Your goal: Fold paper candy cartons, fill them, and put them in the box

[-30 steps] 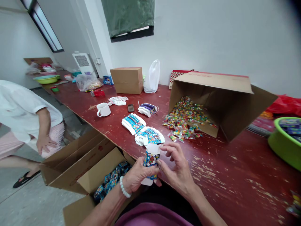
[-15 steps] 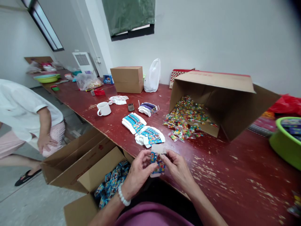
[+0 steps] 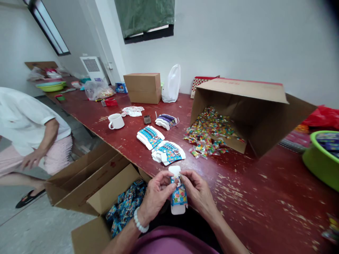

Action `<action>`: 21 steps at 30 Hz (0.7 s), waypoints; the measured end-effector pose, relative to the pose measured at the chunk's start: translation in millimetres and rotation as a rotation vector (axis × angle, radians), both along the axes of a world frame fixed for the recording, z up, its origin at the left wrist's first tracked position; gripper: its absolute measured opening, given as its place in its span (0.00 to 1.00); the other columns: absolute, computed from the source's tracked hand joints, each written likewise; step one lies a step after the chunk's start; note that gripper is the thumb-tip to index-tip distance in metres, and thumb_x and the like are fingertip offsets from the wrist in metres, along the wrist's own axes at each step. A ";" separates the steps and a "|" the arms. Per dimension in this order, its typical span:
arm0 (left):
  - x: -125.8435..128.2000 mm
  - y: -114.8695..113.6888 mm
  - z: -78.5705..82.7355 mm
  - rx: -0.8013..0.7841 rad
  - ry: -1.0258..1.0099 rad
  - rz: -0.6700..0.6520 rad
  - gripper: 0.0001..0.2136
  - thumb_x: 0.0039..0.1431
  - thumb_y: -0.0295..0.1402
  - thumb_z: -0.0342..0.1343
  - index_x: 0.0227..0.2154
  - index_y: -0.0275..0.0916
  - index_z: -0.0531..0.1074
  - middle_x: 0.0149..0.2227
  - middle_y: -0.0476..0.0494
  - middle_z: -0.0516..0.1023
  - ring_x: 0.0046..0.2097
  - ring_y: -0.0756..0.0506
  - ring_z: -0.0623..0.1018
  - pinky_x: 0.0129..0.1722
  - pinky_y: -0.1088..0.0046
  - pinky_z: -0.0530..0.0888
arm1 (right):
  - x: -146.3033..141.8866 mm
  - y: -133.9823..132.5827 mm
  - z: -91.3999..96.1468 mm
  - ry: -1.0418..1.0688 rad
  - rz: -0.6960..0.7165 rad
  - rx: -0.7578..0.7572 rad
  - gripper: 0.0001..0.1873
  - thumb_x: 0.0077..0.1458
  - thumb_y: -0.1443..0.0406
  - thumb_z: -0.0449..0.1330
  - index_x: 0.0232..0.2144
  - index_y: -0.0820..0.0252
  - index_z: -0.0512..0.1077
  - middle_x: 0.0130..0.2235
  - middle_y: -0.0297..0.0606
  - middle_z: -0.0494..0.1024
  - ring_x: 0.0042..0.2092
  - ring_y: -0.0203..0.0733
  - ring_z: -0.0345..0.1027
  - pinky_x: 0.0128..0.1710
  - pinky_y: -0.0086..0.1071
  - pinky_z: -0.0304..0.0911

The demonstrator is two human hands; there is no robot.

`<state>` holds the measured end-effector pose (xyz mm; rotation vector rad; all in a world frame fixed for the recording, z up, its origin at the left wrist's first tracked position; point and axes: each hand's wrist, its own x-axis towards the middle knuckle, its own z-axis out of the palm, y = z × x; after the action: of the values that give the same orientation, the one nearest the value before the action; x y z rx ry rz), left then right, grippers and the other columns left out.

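A small blue printed paper box (image 3: 178,194) with white flaps is held upright between both my hands, just over the near edge of the red table (image 3: 265,190). My left hand (image 3: 156,195), with a white bead bracelet, pinches its left side. My right hand (image 3: 199,194) pinches its right side near the top flap. Beyond them lie stacks of flat unfolded blue boxes (image 3: 168,152) and another stack (image 3: 149,136). An open carton (image 3: 119,201) on the floor to the left contains several finished blue boxes.
A big carton on its side (image 3: 254,113) spills wrapped candies (image 3: 209,134). A white mug (image 3: 116,121), a phone (image 3: 147,120), a closed brown box (image 3: 143,88) and a white bag (image 3: 171,84) stand further back. A green basin (image 3: 321,158) sits right. A person in white (image 3: 26,130) bends at left.
The little box has dropped slightly and turned upright in my fingers, its top flap now raised. The person at left has lowered a hand from the hip.
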<state>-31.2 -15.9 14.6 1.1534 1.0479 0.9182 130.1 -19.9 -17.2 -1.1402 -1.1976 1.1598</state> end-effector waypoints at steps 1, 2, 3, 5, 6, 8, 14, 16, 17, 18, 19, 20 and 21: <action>-0.4 1.1 0.6 -0.006 0.017 -0.005 0.14 0.53 0.39 0.63 0.40 0.38 0.71 0.31 0.48 0.75 0.32 0.49 0.73 0.30 0.77 0.70 | 2.9 1.4 3.4 -0.028 0.008 -0.009 0.15 0.57 0.54 0.60 0.36 0.59 0.74 0.33 0.37 0.77 0.33 0.41 0.69 0.33 0.32 0.64; -0.8 2.2 1.2 -0.002 0.034 -0.004 0.13 0.54 0.40 0.62 0.38 0.38 0.72 0.30 0.49 0.75 0.31 0.49 0.73 0.30 0.78 0.69 | 5.2 3.0 7.4 -0.046 0.020 -0.019 0.15 0.57 0.54 0.61 0.32 0.60 0.74 0.30 0.36 0.76 0.32 0.40 0.68 0.33 0.31 0.63; -1.0 3.1 1.7 0.008 0.049 -0.001 0.12 0.55 0.40 0.62 0.37 0.38 0.72 0.29 0.49 0.75 0.31 0.50 0.72 0.29 0.78 0.68 | 6.7 4.6 11.7 -0.047 0.036 -0.032 0.15 0.55 0.54 0.62 0.29 0.60 0.74 0.28 0.35 0.76 0.31 0.39 0.67 0.32 0.31 0.62; -1.5 4.5 2.8 0.039 0.065 0.005 0.11 0.55 0.40 0.61 0.35 0.37 0.74 0.29 0.49 0.75 0.30 0.50 0.71 0.30 0.78 0.68 | 7.4 7.2 19.7 0.007 0.062 -0.073 0.15 0.50 0.55 0.65 0.25 0.61 0.73 0.26 0.33 0.74 0.29 0.38 0.65 0.31 0.30 0.61; -1.9 4.9 3.4 0.055 0.069 0.002 0.11 0.55 0.40 0.61 0.34 0.37 0.74 0.30 0.49 0.75 0.31 0.50 0.71 0.31 0.77 0.68 | 6.9 8.0 22.8 0.059 0.064 -0.095 0.14 0.48 0.55 0.67 0.25 0.60 0.73 0.26 0.33 0.74 0.29 0.37 0.65 0.31 0.30 0.61; -2.8 5.0 4.5 0.088 0.085 -0.011 0.10 0.56 0.40 0.60 0.34 0.37 0.74 0.31 0.48 0.75 0.32 0.49 0.72 0.33 0.76 0.68 | 5.6 8.6 26.6 0.159 0.072 -0.126 0.16 0.44 0.56 0.70 0.32 0.58 0.74 0.28 0.32 0.75 0.30 0.38 0.67 0.31 0.30 0.62; -3.8 3.0 3.6 0.068 -0.032 0.024 0.12 0.53 0.37 0.64 0.36 0.39 0.69 0.32 0.50 0.75 0.34 0.50 0.73 0.35 0.77 0.69 | 6.2 6.5 23.9 -0.044 0.142 -0.032 0.12 0.53 0.57 0.65 0.28 0.60 0.74 0.28 0.34 0.75 0.31 0.38 0.66 0.31 0.30 0.61; -2.7 2.1 1.4 -0.032 -0.180 0.041 0.18 0.53 0.36 0.65 0.42 0.42 0.64 0.32 0.53 0.74 0.32 0.51 0.74 0.33 0.78 0.70 | 5.3 5.9 21.7 -0.067 0.096 0.025 0.11 0.54 0.58 0.64 0.27 0.60 0.74 0.28 0.34 0.74 0.31 0.38 0.66 0.32 0.30 0.61; -2.0 1.7 -0.2 -0.109 -0.248 0.012 0.19 0.54 0.39 0.64 0.45 0.43 0.63 0.33 0.52 0.74 0.32 0.51 0.75 0.33 0.77 0.71 | 4.7 5.4 20.9 -0.057 0.074 0.041 0.11 0.54 0.58 0.64 0.27 0.60 0.73 0.28 0.34 0.74 0.31 0.38 0.66 0.31 0.30 0.61; -1.3 1.4 -2.2 -0.204 -0.303 -0.048 0.20 0.56 0.42 0.61 0.47 0.42 0.63 0.34 0.50 0.75 0.31 0.49 0.77 0.32 0.75 0.72 | 4.0 4.8 20.6 -0.052 0.061 0.048 0.10 0.54 0.58 0.63 0.28 0.59 0.73 0.27 0.33 0.74 0.30 0.38 0.66 0.31 0.30 0.61; -0.6 1.2 -4.4 -0.307 -0.341 -0.117 0.21 0.58 0.47 0.57 0.48 0.41 0.63 0.34 0.48 0.76 0.29 0.48 0.78 0.29 0.73 0.73 | 3.7 4.0 20.8 -0.067 0.062 0.056 0.10 0.55 0.58 0.63 0.28 0.58 0.73 0.28 0.33 0.74 0.28 0.37 0.66 0.30 0.30 0.61; 0.0 1.1 -6.8 -0.401 -0.363 -0.173 0.23 0.59 0.52 0.52 0.48 0.39 0.64 0.32 0.46 0.76 0.26 0.46 0.78 0.25 0.73 0.73 | 3.6 3.1 21.6 -0.103 0.081 0.069 0.09 0.57 0.58 0.61 0.29 0.58 0.73 0.28 0.33 0.74 0.27 0.36 0.66 0.29 0.30 0.61; 0.6 1.3 -9.1 -0.477 -0.371 -0.206 0.26 0.60 0.55 0.48 0.49 0.37 0.65 0.29 0.45 0.76 0.23 0.46 0.77 0.21 0.72 0.72 | 4.0 2.2 22.9 -0.157 0.117 0.088 0.09 0.58 0.58 0.60 0.31 0.58 0.74 0.30 0.34 0.74 0.27 0.36 0.66 0.30 0.30 0.62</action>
<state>-30.5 -14.7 5.5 0.6462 0.7693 0.6390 134.1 -17.6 5.7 -1.1226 -1.4387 1.1091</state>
